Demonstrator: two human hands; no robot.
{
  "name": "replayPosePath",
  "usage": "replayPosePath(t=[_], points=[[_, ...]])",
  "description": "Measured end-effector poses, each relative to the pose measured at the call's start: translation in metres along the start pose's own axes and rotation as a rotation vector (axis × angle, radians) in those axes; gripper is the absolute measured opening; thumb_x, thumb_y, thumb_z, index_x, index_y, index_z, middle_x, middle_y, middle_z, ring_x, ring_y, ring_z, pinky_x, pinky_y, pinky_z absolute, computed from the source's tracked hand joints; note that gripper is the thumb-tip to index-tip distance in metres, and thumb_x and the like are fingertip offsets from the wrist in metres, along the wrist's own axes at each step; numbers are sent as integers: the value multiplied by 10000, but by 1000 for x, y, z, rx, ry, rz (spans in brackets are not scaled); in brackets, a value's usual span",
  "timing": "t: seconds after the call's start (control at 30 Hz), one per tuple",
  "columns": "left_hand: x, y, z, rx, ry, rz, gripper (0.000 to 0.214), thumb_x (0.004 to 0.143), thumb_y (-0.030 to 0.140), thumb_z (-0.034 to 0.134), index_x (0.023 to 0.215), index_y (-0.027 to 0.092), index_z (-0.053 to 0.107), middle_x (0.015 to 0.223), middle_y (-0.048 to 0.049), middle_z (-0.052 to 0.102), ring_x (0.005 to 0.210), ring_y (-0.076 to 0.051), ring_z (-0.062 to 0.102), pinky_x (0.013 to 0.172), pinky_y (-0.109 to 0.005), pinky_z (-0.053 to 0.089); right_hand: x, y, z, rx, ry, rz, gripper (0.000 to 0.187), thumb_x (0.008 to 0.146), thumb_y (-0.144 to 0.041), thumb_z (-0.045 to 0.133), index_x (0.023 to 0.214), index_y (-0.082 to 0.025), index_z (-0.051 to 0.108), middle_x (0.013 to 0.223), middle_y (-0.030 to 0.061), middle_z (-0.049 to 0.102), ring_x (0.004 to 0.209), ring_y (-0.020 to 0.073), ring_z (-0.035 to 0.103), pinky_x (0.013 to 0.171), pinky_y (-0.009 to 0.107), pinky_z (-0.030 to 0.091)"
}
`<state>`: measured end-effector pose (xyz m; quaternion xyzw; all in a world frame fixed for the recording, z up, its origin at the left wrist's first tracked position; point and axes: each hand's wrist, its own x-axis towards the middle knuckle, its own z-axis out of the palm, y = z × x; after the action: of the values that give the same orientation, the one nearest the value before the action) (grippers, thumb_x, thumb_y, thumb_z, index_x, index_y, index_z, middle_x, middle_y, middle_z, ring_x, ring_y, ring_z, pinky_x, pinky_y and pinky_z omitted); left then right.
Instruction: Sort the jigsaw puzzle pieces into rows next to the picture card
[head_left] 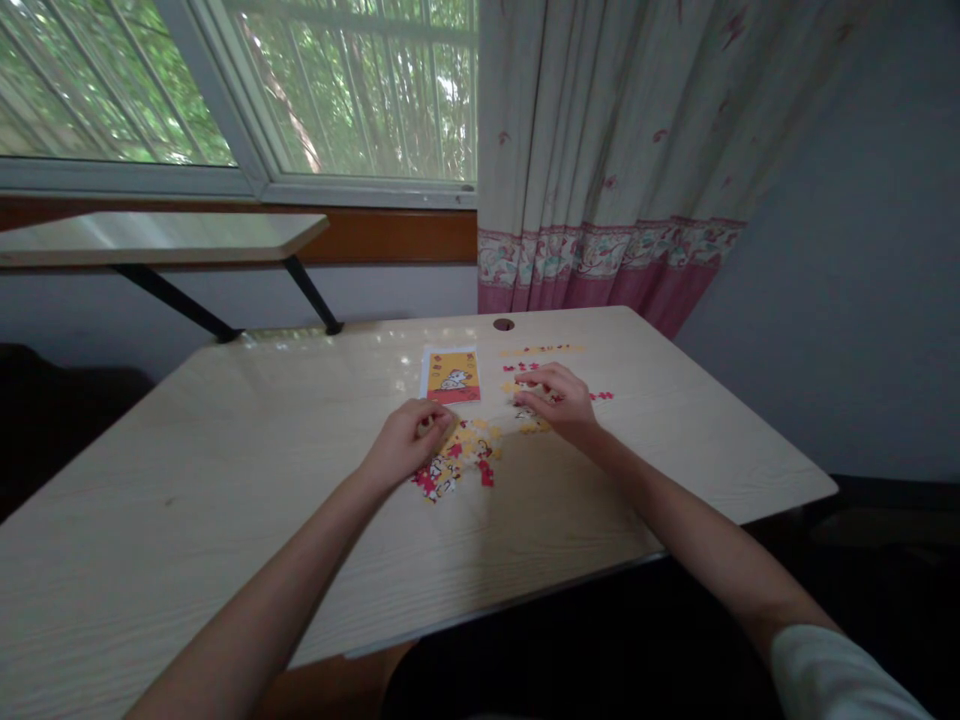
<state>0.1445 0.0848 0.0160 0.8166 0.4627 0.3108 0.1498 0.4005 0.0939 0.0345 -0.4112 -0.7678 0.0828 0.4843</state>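
Observation:
My left hand [409, 437] rests on the pale wooden desk [225, 480] with its fingers curled, pinching at the edge of a heap of small red, yellow and white puzzle pieces [459, 462]; what it pinches is too small to make out. My right hand [559, 400] lies palm down, fingers bent, over another scatter of loose pieces [534, 425]. Just beyond both hands lies a small card [451, 376] with a yellow and red picture of a white animal. A row of yellow pieces [544, 349] sits further back.
A round cable hole [503, 324] is at the desk's far edge. A raised shelf on black legs [157, 238] stands at the back left under the window. A patterned curtain [600, 150] hangs behind the desk on the right.

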Motion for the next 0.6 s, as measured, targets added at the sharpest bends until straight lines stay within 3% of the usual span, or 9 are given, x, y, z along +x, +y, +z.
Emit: replayPosePath(t=[0.17,0.43,0.6], points=[[1,-10,-6,147,-31,46,191,846,269,453,804,167,608,780,-59,623,753,-175,537,698,-312,425,0,1,-1,30,20,-22,161,775,-326,620,894,-230,672,848,43,642,790,154,567,712,294,451],[1,-9,-7,154,-90,107,184,848,239,432,805,171,597,809,-58,634,783,-182,523,726,-321,414,11,11,-14,34,-49,-17,165,751,-322,652,874,-213,657,872,40,646,795,146,561,669,272,441],[1,-8,-8,156,-88,117,185,840,232,434,794,168,601,792,-59,633,775,-185,520,724,-319,409,15,15,-20,73,-7,-127,142,742,-315,670,838,-215,643,820,26,640,752,138,552,637,267,437]])
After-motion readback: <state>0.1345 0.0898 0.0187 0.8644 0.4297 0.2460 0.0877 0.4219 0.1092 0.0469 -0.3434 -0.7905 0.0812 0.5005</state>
